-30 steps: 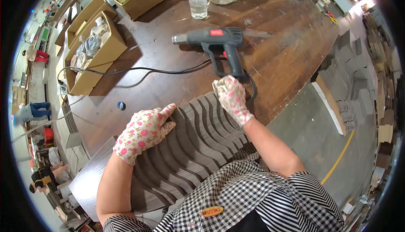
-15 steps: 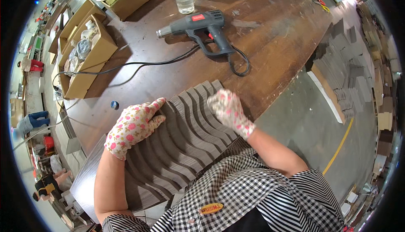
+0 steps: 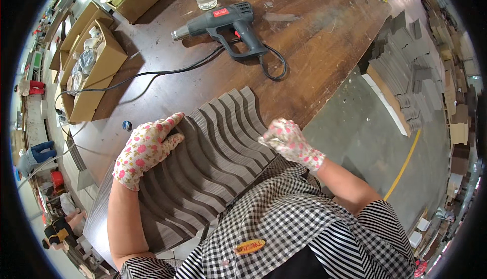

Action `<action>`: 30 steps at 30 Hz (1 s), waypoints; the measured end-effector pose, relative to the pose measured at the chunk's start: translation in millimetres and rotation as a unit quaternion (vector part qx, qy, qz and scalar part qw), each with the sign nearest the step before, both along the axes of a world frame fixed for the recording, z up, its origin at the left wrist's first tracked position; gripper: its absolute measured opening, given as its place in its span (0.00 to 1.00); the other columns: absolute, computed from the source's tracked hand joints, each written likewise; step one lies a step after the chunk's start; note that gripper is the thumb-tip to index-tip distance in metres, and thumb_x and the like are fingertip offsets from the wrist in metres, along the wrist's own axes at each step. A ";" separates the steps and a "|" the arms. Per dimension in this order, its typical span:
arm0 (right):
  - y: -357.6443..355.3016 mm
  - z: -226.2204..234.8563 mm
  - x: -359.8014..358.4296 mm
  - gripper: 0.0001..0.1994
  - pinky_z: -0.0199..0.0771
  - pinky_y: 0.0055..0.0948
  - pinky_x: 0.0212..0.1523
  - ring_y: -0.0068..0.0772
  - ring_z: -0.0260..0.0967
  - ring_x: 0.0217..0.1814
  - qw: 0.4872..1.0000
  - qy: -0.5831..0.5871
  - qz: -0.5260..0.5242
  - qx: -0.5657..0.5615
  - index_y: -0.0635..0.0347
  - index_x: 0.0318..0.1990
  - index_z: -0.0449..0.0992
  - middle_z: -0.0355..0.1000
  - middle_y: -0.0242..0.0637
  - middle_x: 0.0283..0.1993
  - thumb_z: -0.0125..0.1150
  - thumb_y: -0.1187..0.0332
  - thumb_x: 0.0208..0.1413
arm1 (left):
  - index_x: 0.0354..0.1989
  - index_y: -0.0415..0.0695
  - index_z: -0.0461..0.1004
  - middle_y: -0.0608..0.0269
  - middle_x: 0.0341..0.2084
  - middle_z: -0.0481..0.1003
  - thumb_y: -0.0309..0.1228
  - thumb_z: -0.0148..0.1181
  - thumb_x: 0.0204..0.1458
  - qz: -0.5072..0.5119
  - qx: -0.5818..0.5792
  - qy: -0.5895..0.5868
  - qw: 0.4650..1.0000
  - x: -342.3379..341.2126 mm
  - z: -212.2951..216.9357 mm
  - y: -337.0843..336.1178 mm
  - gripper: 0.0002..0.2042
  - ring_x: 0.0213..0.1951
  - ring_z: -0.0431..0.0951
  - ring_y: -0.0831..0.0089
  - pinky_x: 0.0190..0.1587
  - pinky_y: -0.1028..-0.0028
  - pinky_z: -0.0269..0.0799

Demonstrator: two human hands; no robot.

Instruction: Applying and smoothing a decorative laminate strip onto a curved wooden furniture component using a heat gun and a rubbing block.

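Presently: ridged grey panel [image 3: 213,157] flat at the wooden bench's [image 3: 324,40] near edge. Left hand [image 3: 146,149] open, palm pressing, apparently steadying it; right hand [image 3: 289,142] pinches its right edge. Heat gun [image 3: 223,25] idle, well apart.

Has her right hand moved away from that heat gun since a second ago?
Yes. The right hand has drawn back from the heat gun towards the near table edge, onto the wavy grey panel.

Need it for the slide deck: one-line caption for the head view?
Left hand and right hand in floral gloves press a wavy ribbed grey panel on a wooden workbench, heat gun beyond.
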State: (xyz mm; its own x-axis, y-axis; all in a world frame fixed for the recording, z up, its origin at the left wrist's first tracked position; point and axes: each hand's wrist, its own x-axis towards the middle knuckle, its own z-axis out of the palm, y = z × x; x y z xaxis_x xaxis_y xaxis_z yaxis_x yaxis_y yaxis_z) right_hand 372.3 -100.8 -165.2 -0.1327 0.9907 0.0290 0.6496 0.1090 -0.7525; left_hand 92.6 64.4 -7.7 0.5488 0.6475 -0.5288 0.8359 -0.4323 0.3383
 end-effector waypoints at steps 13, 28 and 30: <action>-22.8 -2.4 5.2 0.07 0.68 0.40 0.42 0.44 0.70 0.40 0.998 0.038 -0.026 0.030 0.55 0.35 0.76 0.70 0.39 0.32 0.63 0.70 0.47 | 0.60 0.46 0.67 0.46 0.43 0.77 0.36 0.57 0.55 -0.005 0.006 0.018 1.000 2.5 -1.2 -1.1 0.24 0.47 0.76 0.52 0.50 0.63 0.70; -43.7 -16.8 17.5 0.04 0.69 0.39 0.41 0.42 0.70 0.38 0.996 0.004 -0.085 0.032 0.53 0.30 0.78 0.71 0.36 0.32 0.62 0.68 0.45 | 0.59 0.45 0.68 0.45 0.43 0.77 0.35 0.58 0.54 -0.034 0.024 -0.016 0.999 -1.7 -8.5 -1.0 0.23 0.47 0.77 0.53 0.49 0.64 0.71; -35.1 -16.6 7.6 0.04 0.67 0.40 0.42 0.42 0.69 0.39 0.994 -0.033 -0.097 0.049 0.53 0.29 0.78 0.70 0.35 0.33 0.63 0.67 0.45 | 0.59 0.44 0.68 0.45 0.43 0.77 0.35 0.58 0.54 -0.029 0.034 -0.019 0.999 -2.9 -5.6 -1.3 0.23 0.47 0.77 0.53 0.49 0.64 0.71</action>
